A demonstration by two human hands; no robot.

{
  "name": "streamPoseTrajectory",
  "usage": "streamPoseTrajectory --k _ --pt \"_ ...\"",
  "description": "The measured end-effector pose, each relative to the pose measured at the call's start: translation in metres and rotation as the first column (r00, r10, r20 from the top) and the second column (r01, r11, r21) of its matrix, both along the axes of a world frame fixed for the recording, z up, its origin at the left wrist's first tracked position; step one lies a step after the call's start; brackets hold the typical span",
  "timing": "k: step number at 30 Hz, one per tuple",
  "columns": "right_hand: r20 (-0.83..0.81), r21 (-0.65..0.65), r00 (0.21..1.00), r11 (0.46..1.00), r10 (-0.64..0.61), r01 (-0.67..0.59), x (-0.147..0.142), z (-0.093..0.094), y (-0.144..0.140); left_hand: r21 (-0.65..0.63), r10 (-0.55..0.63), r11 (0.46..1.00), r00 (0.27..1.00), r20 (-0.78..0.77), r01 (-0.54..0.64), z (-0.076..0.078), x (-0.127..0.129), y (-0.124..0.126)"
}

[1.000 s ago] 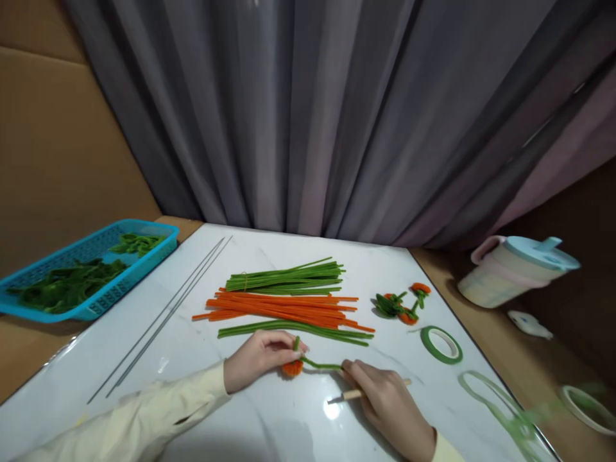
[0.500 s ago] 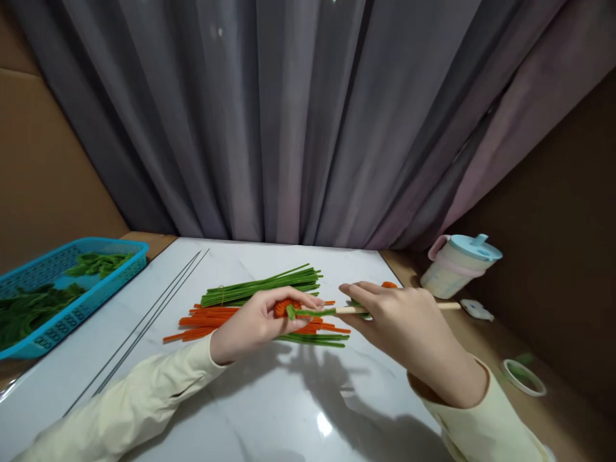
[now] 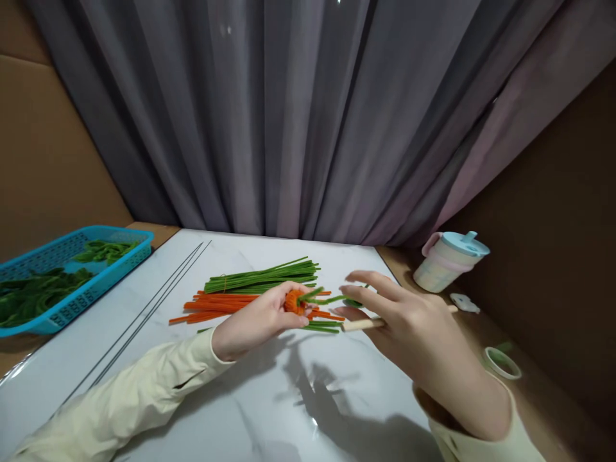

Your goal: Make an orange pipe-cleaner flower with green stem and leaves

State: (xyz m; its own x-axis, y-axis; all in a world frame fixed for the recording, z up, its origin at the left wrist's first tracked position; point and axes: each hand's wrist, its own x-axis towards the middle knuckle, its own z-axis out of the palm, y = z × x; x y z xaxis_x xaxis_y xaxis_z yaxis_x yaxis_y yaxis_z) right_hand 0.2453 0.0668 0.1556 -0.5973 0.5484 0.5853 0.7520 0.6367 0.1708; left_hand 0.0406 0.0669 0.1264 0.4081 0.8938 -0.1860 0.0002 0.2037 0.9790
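Note:
Between the thumb and fingers of my left hand point(image 3: 255, 321) is a small ribbed orange pipe-cleaner ball point(image 3: 294, 301). Green pipe-cleaner ends point(image 3: 332, 299) stick out of it to the right. My right hand point(image 3: 414, 330) keeps a thin wooden stick point(image 3: 357, 326) tucked under its palm, with its fingers half spread near the tip of the green strand. Whether those fingers touch the strand I cannot tell. Behind my left hand lie a bundle of green pipe cleaners point(image 3: 260, 279) and a bundle of orange pipe cleaners point(image 3: 216, 303), partly hidden.
A blue basket point(image 3: 115, 263) holding green leaf-like pieces stands at the left. Thin dark wires point(image 3: 158, 301) lie along the white table point(image 3: 231, 398). At the right are a lidded cup point(image 3: 447, 263), a small white object point(image 3: 464, 303) and a tape roll point(image 3: 503, 363).
The stick's tip has come away from the green strand, which now shows loose and bent. My right fingers have spread and lifted. The orange ball has turned slightly in my left hand.

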Motion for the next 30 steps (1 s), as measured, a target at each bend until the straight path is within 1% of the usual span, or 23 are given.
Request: streamPoseTrajectory --k 1,2,4,5,7,9,10,11,14,16,19,21,22,24,27,30 --pt "-0.006 0.005 1.000 1.000 -0.005 0.005 -0.005 -0.003 0.000 0.005 0.004 1.000 1.000 -0.011 -0.004 0.000 0.000 -0.002" --pt "-0.024 -0.019 1.000 1.000 0.007 -0.008 -0.009 -0.006 0.002 0.015 0.010 1.000 1.000 -0.017 -0.010 0.001 0.001 -0.005" --pt "-0.092 -0.113 0.992 0.990 0.080 -0.091 -0.014 -0.014 0.004 0.029 0.006 1.000 1.000 -0.019 -0.005 0.000 0.001 -0.010" --pt "-0.135 -0.187 0.983 0.971 0.124 -0.148 -0.016 -0.018 0.006 0.028 -0.006 1.000 1.000 -0.023 0.006 0.000 0.001 -0.013" --pt "-0.227 -0.306 0.953 0.914 0.202 -0.267 -0.019 -0.026 0.006 0.024 -0.036 0.999 0.999 -0.040 0.037 -0.003 0.001 -0.018" --pt "-0.294 -0.349 0.915 0.860 0.276 -0.372 -0.020 -0.031 0.003 0.038 -0.071 0.997 0.997 -0.039 0.073 -0.006 0.000 -0.023" --pt "-0.305 -0.343 0.902 0.849 0.305 -0.403 -0.019 -0.033 0.000 0.056 -0.094 0.994 0.995 -0.027 0.095 -0.007 -0.001 -0.025" --pt "-0.297 -0.322 0.897 0.851 0.326 -0.416 -0.018 -0.033 -0.004 0.076 -0.118 0.990 0.993 -0.016 0.119 -0.008 -0.003 -0.027" --pt "-0.194 -0.216 0.922 0.902 0.335 -0.373 -0.013 -0.029 -0.020 0.121 -0.167 0.978 0.985 -0.054 0.172 -0.008 -0.012 -0.033" --pt "-0.116 -0.149 0.925 0.915 0.361 -0.376 -0.011 -0.024 -0.032 0.105 -0.168 0.978 0.981 -0.102 0.179 -0.006 -0.018 -0.036" --pt "-0.061 -0.113 0.893 0.886 0.446 -0.450 -0.014 -0.020 -0.046 0.085 -0.157 0.983 0.983 -0.097 0.165 -0.004 -0.026 -0.043" --pt "-0.058 -0.103 0.872 0.866 0.486 -0.489 -0.019 -0.023 -0.051 0.099 -0.152 0.982 0.986 -0.069 0.158 -0.005 -0.030 -0.049" --pt "-0.075 -0.101 0.863 0.857 0.500 -0.506 -0.021 -0.027 -0.053 0.100 -0.154 0.982 0.987 -0.050 0.158 -0.006 -0.032 -0.052" --pt "-0.162 -0.107 0.853 0.850 0.497 -0.516 -0.027 -0.037 -0.055 0.075 -0.170 0.983 0.985 -0.005 0.170 -0.012 -0.036 -0.057" --pt "-0.353 -0.169 0.843 0.859 0.405 -0.484 -0.035 -0.052 -0.058 0.029 -0.182 0.983 0.982 0.053 0.181 -0.023 -0.043 -0.064" --pt "-0.446 -0.251 0.823 0.834 0.351 -0.492 -0.040 -0.060 -0.065 0.012 -0.194 0.981 0.978 0.078 0.194 -0.034 -0.048 -0.071"
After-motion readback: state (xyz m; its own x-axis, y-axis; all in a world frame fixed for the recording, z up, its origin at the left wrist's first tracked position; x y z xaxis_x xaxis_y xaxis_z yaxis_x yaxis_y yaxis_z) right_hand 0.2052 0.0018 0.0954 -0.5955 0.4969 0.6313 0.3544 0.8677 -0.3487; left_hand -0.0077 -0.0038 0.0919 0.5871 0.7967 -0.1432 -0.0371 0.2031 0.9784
